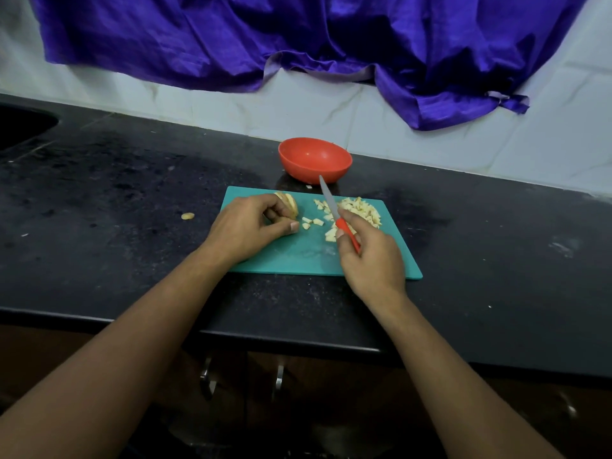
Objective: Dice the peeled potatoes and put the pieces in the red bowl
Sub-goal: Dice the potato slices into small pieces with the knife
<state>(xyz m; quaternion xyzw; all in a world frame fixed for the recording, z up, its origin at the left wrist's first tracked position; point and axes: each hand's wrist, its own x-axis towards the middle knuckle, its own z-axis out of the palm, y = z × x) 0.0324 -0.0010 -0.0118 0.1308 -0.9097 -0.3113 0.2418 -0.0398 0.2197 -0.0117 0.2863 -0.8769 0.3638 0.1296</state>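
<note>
A teal cutting board [298, 256] lies on the black counter. My left hand [246, 226] grips a sliced piece of peeled potato [288, 205] at the board's far left. My right hand [369, 256] holds a red-handled knife [331, 202], its blade pointing up and away toward the bowl. A heap of diced potato [359, 210] sits at the board's far right, with a few loose cubes [311, 222] between my hands. The red bowl [314, 159] stands just behind the board; no pieces are visible inside it.
A small potato scrap [187, 216] lies on the black counter [116, 193] left of the board. A dark sink [20, 125] sits at the far left. Purple cloth [298, 44] hangs on the tiled wall behind. Cabinet handles [207, 376] show below the counter edge.
</note>
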